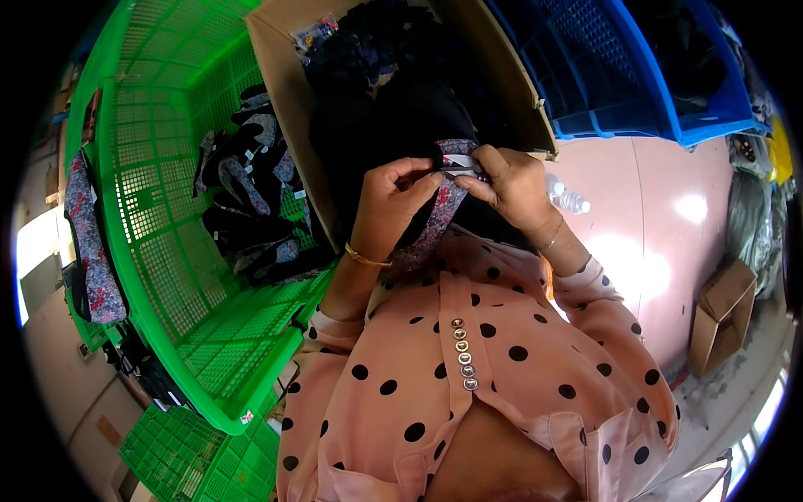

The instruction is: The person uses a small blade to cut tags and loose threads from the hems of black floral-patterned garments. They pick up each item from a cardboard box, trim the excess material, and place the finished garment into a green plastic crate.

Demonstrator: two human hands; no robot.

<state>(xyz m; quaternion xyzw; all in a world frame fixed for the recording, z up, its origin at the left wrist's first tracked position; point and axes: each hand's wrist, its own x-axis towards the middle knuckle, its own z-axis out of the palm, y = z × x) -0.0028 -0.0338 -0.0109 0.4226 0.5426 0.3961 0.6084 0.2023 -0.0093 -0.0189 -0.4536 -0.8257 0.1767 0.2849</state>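
A floral fabric strip in grey-purple with red flowers and black edging hangs down over my lap. My left hand pinches its black edge near the top, thumb against the fingers. Close beside it, my right hand is closed on the same end of the strip. A small white and silvery piece shows between my two hands; whether it is a label, a buckle or a tool, I cannot tell. The fingertips partly cover it.
An open cardboard box with dark pieces stands in front of me. On the left, a green crate holds several floral and black pieces with white tags. A blue crate is at far right, near a clear plastic bottle and a small carton.
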